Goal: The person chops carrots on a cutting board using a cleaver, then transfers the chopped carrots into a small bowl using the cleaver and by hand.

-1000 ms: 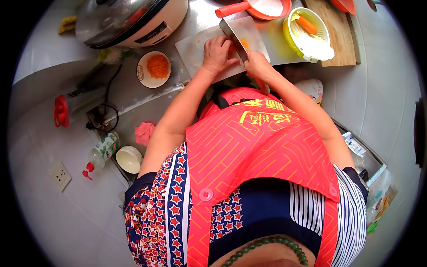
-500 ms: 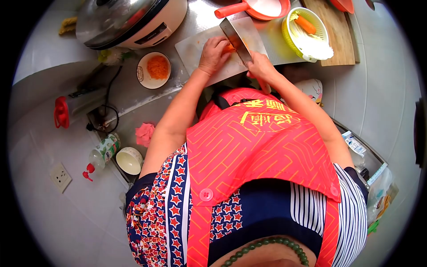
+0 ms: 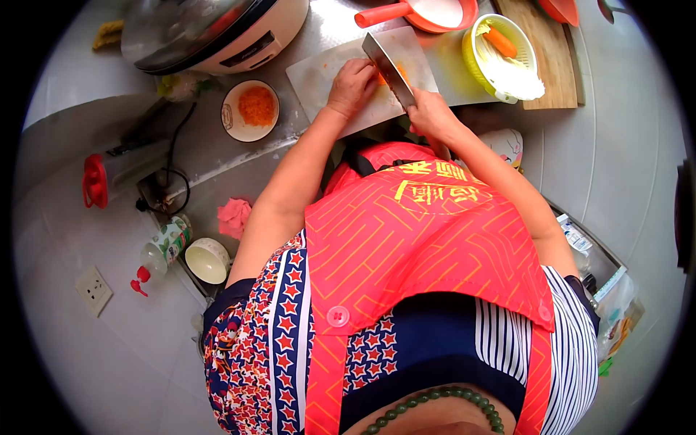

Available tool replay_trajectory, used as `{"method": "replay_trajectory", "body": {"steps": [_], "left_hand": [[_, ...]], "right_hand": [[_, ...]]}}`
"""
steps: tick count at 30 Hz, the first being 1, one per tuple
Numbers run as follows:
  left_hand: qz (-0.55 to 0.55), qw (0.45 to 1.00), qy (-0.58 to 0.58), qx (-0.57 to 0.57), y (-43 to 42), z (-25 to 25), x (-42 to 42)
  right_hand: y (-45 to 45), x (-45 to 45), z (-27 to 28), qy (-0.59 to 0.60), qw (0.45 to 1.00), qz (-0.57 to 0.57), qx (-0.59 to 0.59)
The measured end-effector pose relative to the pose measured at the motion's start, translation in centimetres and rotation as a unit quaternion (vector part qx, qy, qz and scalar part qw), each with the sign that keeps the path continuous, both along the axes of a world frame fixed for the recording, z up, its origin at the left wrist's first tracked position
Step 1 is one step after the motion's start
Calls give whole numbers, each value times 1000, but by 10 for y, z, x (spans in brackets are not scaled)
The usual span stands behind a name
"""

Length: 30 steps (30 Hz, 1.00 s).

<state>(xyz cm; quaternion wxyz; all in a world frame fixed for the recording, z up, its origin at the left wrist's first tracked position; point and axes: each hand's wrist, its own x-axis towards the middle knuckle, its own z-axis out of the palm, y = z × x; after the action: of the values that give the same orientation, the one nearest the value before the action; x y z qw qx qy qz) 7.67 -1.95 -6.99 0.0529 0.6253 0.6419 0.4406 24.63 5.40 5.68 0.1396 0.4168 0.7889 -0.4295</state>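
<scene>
In the head view, we seem mid-slice: our right hand [image 3: 431, 114] clenches its fingers round the cleaver [image 3: 386, 67]; our left hand [image 3: 351, 85] grips the carrot [image 3: 380, 79] on the cutting board [image 3: 319, 80], beside the blade. Cutting safely calls for tucked fingertips.

Metal counter [image 3: 217, 148] with cutting board [image 3: 312, 80], carrot bowl [image 3: 233, 132], yellow-green basket [image 3: 473, 61], wooden board [image 3: 554, 87]

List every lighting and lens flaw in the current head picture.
Head view: strong wide-angle distortion, with black corners and bowed seams on the wall; glare whitens the metal counter beside the cooker; pale leaves in the yellow basket look nearly washed out.
</scene>
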Motion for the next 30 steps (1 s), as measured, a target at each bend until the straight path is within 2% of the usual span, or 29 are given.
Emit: {"method": "replay_trajectory", "body": {"steps": [4, 8, 13, 16, 19, 22, 30], "left_hand": [[3, 1000, -1, -4, 1, 0, 1], [5, 1000, 4, -18, 1, -1, 3], [8, 1000, 10, -4, 2, 0, 1], [9, 1000, 9, -6, 0, -1, 1], [8, 1000, 5, -6, 1, 0, 1], [9, 1000, 3, -6, 1, -4, 1], [6, 1000, -8, -26, -1, -6, -1]], "right_hand": [[2, -12, -1, -10, 1000, -19, -18], [5, -12, -33, 23, 1000, -7, 4], [1, -9, -14, 71, 997, -22, 18], [-1, -4, 0, 28, 999, -18, 26], [1, -5, 7, -22, 999, -15, -29], [-3, -9, 6, -26, 999, -25, -26], [-2, -15, -38, 44, 999, 4, 21]]}}
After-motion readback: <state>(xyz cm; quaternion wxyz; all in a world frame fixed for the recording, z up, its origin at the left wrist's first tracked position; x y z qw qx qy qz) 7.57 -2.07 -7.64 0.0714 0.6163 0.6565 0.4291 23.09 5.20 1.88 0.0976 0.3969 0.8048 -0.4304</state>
